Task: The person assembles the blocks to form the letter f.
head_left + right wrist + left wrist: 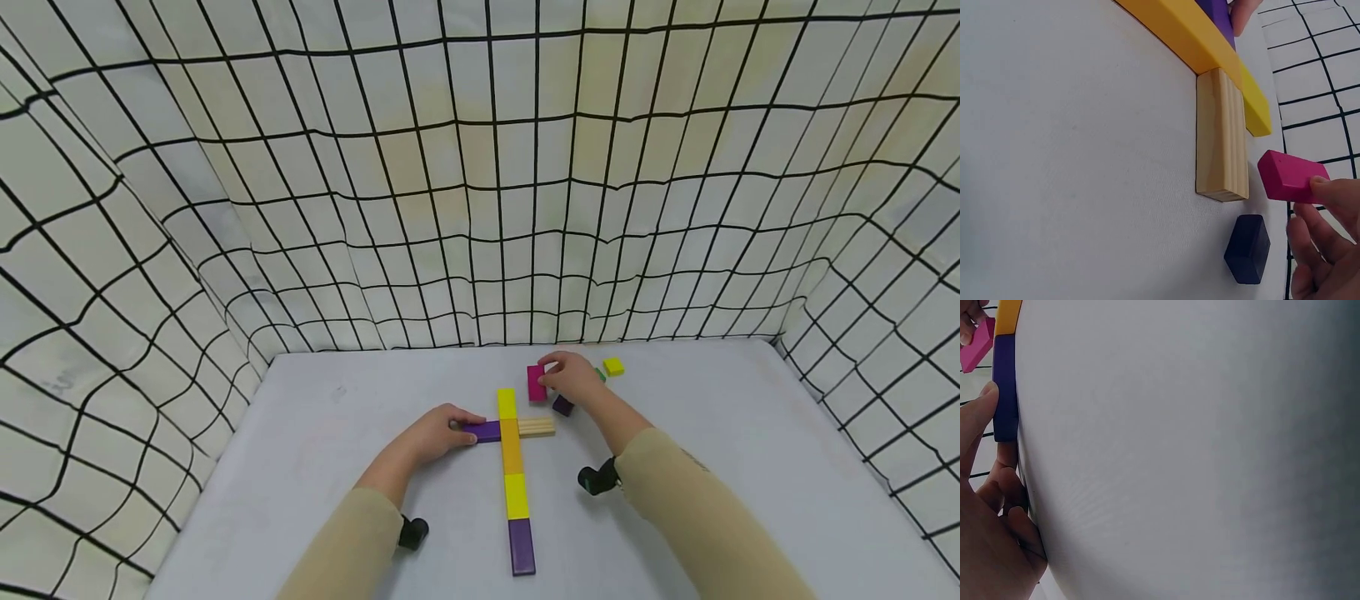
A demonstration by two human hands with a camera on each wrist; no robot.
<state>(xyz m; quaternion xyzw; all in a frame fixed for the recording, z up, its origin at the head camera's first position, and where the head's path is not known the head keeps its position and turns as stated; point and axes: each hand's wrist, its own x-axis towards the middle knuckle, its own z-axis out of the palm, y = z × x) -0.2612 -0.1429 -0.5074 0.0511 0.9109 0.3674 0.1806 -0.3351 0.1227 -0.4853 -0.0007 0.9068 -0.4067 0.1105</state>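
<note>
Between the thumb and fingers of my right hand (573, 377) is a pink block (536, 383), tilted in the right wrist view above the far end of the row. My left hand (433, 435) pinches the outer end of a purple block (489, 431). That block's inner end meets the left side of the orange block (511, 446). Opposite it, a natural wood block (536, 427) juts out to the right. The upright row has a yellow block (507, 403) at the far end, another yellow block (517, 497) nearer, then a second purple block (521, 547) at the near end.
A dark block (1247, 249) lies under my right hand. Farther back are a small yellow block (613, 367) and a green piece (601, 375), partly hidden by that hand. White walls with black netting (495, 183) rise behind and beside the white table (337, 387).
</note>
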